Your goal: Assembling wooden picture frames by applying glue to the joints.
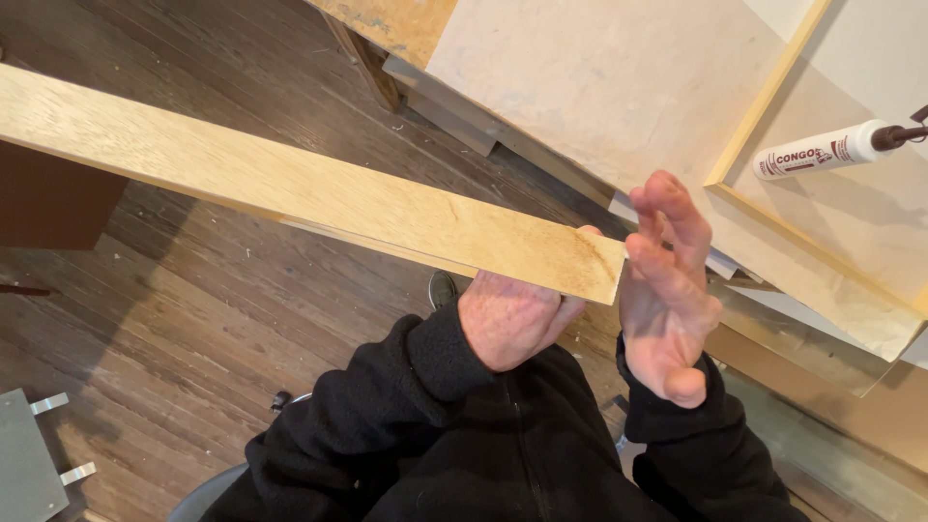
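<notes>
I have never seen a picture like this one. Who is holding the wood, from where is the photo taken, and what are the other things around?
The camera sits on a person's head and looks down, so you see their own arms in black sleeves. There is no machine here, only two bare hands. The left hand grips a long, pale wooden board from below, near its end; the board reaches away to the left over a dark wooden floor. The right hand is open, its flat fingers against the board's cut end. At upper right is a worktable with a pale sheet, a thin wooden frame and a white tube lying inside the frame. A grey metal piece shows at lower left.
</notes>
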